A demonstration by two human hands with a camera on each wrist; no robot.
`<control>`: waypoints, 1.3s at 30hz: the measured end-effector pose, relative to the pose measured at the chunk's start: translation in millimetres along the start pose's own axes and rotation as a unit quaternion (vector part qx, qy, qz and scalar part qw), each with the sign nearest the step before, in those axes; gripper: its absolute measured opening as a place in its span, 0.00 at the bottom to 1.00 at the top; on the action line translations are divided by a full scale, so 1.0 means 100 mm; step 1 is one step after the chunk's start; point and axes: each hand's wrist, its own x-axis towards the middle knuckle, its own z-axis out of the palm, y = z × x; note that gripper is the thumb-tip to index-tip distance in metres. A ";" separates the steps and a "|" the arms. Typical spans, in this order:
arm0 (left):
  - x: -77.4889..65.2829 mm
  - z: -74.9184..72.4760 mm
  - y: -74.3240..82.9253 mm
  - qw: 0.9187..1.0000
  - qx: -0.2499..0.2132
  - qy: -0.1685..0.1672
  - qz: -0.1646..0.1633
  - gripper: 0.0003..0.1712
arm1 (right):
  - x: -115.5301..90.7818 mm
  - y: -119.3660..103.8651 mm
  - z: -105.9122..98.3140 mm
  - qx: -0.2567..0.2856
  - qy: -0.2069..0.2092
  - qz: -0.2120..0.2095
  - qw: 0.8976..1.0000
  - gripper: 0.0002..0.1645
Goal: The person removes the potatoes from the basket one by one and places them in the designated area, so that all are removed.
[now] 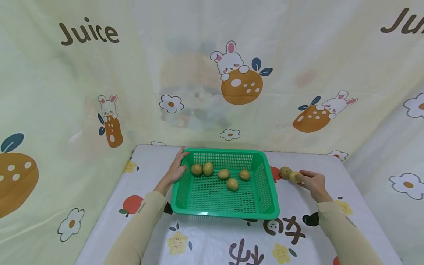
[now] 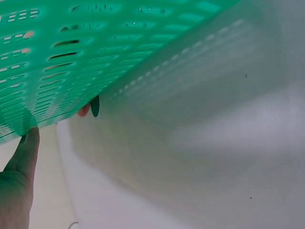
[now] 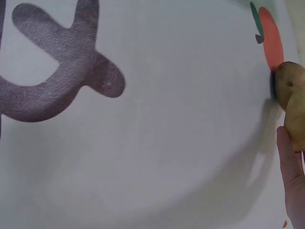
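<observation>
A green plastic basket [image 1: 225,216] stands on the table with several potatoes inside, among them one potato [image 1: 232,184] near its middle. At the basket's far left corner, my left hand [image 1: 173,171] holds the rim; the left wrist view shows a digit [image 2: 31,148] against the slotted wall. To the right of the basket, my right hand [image 1: 314,184] pinches a pale potato [image 1: 294,177] between thumb and fingers. Touching or very close to it is a second, browner potato [image 1: 285,172]. The right wrist view cuts off part of the right hand [image 3: 293,181].
A white printed cloth [image 1: 198,250] covers the table, with fruit, flowers and dark lettering on it. Behind and at both sides hang cream sheets [image 1: 198,55] printed with rabbits and oranges. The back sheet meets the table just beyond the basket.
</observation>
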 end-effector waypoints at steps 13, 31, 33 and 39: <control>0.00 0.01 -0.01 1.000 0.002 0.006 0.001 0.37 | -0.01 0.15 0.04 -0.061 0.022 0.019 0.998 0.33; -0.01 -0.02 0.01 1.000 0.003 0.006 0.000 0.37 | -0.05 -0.46 -0.15 -0.123 -0.094 0.024 0.988 0.38; 0.00 -0.01 0.00 1.000 0.004 0.006 0.005 0.37 | -0.09 -0.61 -0.17 -0.129 -0.119 0.010 0.984 0.36; 0.00 0.01 -0.01 1.000 0.009 0.003 0.016 0.37 | -0.19 -1.00 -0.07 -0.139 -0.204 -0.037 0.968 0.36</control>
